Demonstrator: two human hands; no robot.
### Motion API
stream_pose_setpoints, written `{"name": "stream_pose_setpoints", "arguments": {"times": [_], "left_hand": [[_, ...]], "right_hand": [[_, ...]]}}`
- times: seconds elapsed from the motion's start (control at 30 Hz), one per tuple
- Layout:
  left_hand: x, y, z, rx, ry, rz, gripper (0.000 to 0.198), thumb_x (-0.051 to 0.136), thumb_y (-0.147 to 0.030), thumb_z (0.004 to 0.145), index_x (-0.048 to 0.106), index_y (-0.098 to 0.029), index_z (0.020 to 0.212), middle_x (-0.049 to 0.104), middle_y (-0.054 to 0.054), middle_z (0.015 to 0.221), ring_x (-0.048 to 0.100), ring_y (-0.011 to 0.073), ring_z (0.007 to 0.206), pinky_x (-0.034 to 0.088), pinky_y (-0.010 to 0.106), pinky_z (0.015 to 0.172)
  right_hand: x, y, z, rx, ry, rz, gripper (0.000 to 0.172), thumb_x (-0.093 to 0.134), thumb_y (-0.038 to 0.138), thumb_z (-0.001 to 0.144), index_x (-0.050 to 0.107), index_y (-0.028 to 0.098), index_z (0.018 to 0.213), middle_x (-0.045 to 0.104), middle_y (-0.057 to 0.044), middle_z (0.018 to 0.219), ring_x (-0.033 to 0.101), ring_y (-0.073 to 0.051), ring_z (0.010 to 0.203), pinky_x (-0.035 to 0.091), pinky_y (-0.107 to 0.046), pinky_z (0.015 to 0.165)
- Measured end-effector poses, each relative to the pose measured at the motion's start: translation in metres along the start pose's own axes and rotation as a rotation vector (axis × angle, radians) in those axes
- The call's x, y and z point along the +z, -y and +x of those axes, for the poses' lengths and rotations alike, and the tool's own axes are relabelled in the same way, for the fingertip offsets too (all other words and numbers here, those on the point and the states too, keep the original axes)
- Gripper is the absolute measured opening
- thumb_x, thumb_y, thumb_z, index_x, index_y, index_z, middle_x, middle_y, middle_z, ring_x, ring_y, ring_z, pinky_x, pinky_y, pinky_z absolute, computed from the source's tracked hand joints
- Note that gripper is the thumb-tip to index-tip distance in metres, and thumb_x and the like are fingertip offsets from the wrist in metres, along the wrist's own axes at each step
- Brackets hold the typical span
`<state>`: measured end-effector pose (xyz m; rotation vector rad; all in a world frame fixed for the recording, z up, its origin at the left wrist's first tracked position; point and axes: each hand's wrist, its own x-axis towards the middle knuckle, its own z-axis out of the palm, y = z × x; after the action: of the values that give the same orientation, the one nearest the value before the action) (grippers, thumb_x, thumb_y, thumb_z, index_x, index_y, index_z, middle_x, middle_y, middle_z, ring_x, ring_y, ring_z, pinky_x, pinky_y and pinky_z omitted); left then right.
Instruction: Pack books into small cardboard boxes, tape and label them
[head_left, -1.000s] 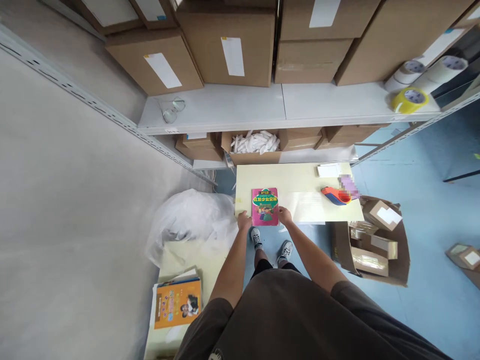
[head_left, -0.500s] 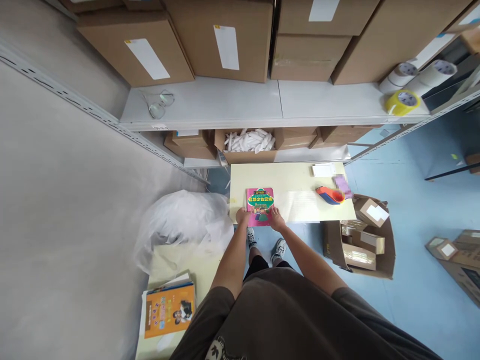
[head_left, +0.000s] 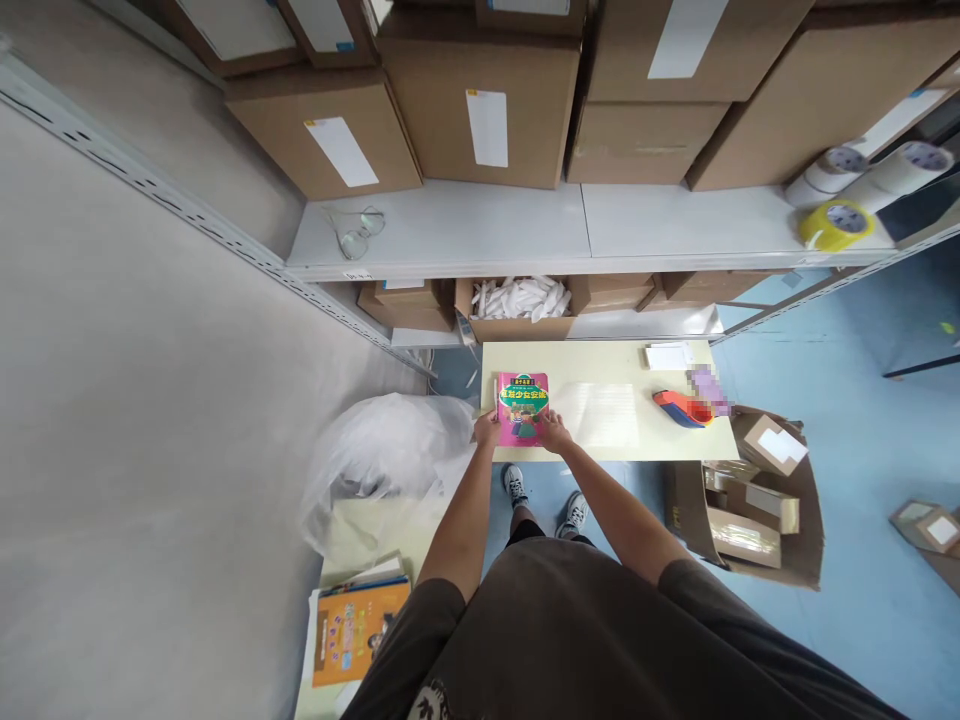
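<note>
Shifted toward the left end of the pale yellow table (head_left: 517,355) since half a second ago, the pink book (head_left: 523,425) now sits wholly inside the near edge, which its lower edge overhung before. It lies cover up, its title in yellow characters on a green oval; whether it rests flat or is slightly raised, I cannot tell. Both hands hold it: the left hand (head_left: 487,430) pinches the lower part of its left side, and the right hand (head_left: 554,432) pinches the lower right corner, fingers partly over the cover; what the fingers do underneath is hidden. Just right of the book lies a pale sheet (head_left: 600,415), and farther right are a red-and-blue tool (head_left: 682,408) and a stack of white cards (head_left: 669,356). Beyond the table, an open carton (head_left: 521,330) holds white pieces on the lower shelf. Left of the table, a heap of clear plastic (head_left: 397,440) sits near an orange book (head_left: 349,635).
</note>
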<state>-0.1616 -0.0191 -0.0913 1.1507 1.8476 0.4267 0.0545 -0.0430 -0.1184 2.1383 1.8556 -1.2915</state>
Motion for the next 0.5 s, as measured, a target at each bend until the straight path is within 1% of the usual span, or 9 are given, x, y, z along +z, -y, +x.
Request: {"name": "stream_pose_setpoints", "arguments": {"times": [0.07,0.13,0.2,0.23,0.3,0.33,0.4,0.43,0.5], "left_hand": [[-0.001,-0.004,-0.005,0.016,-0.01,0.013,0.034,0.064,-0.017,0.088,0.085,-0.02,0.115,0.084,0.008,0.099,0.073,0.0232,0.086,0.048,0.028,0.074],[0.003,-0.01,-0.012,0.064,-0.032,0.046,0.037,0.063,-0.017,0.091,0.083,-0.022,0.122,0.083,0.009,0.103,0.073,0.0234,0.091,0.049,0.028,0.08],[0.011,-0.018,-0.022,0.143,-0.06,0.1,0.04,0.061,-0.019,0.096,0.08,-0.022,0.131,0.081,0.011,0.108,0.073,0.0244,0.099,0.05,0.029,0.088],[0.017,-0.023,-0.028,0.186,-0.069,0.13,0.042,0.06,-0.019,0.097,0.078,-0.022,0.136,0.08,0.013,0.111,0.072,0.0254,0.103,0.051,0.031,0.092],[0.032,-0.034,-0.04,0.256,-0.071,0.18,0.047,0.059,-0.017,0.098,0.074,-0.021,0.143,0.076,0.015,0.117,0.071,0.0276,0.11,0.051,0.034,0.099],[0.04,-0.039,-0.046,0.284,-0.062,0.199,0.05,0.059,-0.014,0.097,0.073,-0.02,0.144,0.075,0.016,0.119,0.07,0.0287,0.113,0.051,0.036,0.103],[0.057,-0.05,-0.056,0.338,-0.031,0.21,0.049,0.058,-0.013,0.097,0.073,-0.02,0.143,0.073,0.018,0.122,0.068,0.0305,0.118,0.051,0.039,0.108],[0.065,-0.054,-0.061,0.368,-0.006,0.202,0.047,0.058,-0.014,0.097,0.075,-0.02,0.141,0.072,0.019,0.124,0.067,0.0311,0.121,0.05,0.04,0.11],[0.08,-0.062,-0.068,0.431,0.063,0.149,0.041,0.061,-0.019,0.098,0.078,-0.022,0.136,0.072,0.018,0.129,0.065,0.032,0.127,0.049,0.041,0.115]], "right_hand": [[-0.008,0.01,-0.003,0.019,-0.045,0.137,0.065,0.071,0.029,0.093,0.059,0.022,0.157,0.039,-0.018,0.175,0.034,-0.04,0.162,0.041,-0.053,0.125],[-0.015,0.024,-0.006,-0.01,-0.083,0.364,0.049,0.068,0.033,0.096,0.068,0.025,0.145,0.055,-0.014,0.164,0.047,-0.035,0.154,0.045,-0.049,0.122],[-0.021,0.04,-0.007,-0.012,-0.062,0.642,0.038,0.066,0.038,0.097,0.073,0.027,0.133,0.07,-0.011,0.145,0.062,-0.031,0.139,0.053,-0.045,0.113],[-0.024,0.046,-0.006,-0.002,-0.035,0.778,0.034,0.067,0.04,0.096,0.074,0.026,0.127,0.075,-0.01,0.134,0.068,-0.03,0.13,0.058,-0.043,0.106],[-0.031,0.054,-0.005,0.016,0.013,0.998,0.03,0.071,0.046,0.092,0.074,0.024,0.112,0.078,-0.009,0.113,0.075,-0.027,0.11,0.062,-0.039,0.092],[-0.035,0.055,-0.005,0.024,0.027,1.072,0.029,0.074,0.048,0.089,0.074,0.023,0.105,0.078,-0.007,0.103,0.076,-0.025,0.099,0.063,-0.037,0.085],[-0.043,0.048,-0.004,0.046,0.01,1.147,0.031,0.079,0.049,0.081,0.07,0.022,0.093,0.073,-0.004,0.085,0.072,-0.021,0.08,0.06,-0.032,0.072],[-0.048,0.041,-0.004,0.061,-0.026,1.151,0.032,0.08,0.05,0.078,0.069,0.022,0.088,0.07,-0.002,0.078,0.069,-0.019,0.073,0.058,-0.03,0.068],[-0.056,0.023,-0.004,0.088,-0.14,1.123,0.035,0.081,0.052,0.072,0.066,0.022,0.083,0.066,0.002,0.071,0.062,-0.016,0.066,0.052,-0.027,0.061]]}}
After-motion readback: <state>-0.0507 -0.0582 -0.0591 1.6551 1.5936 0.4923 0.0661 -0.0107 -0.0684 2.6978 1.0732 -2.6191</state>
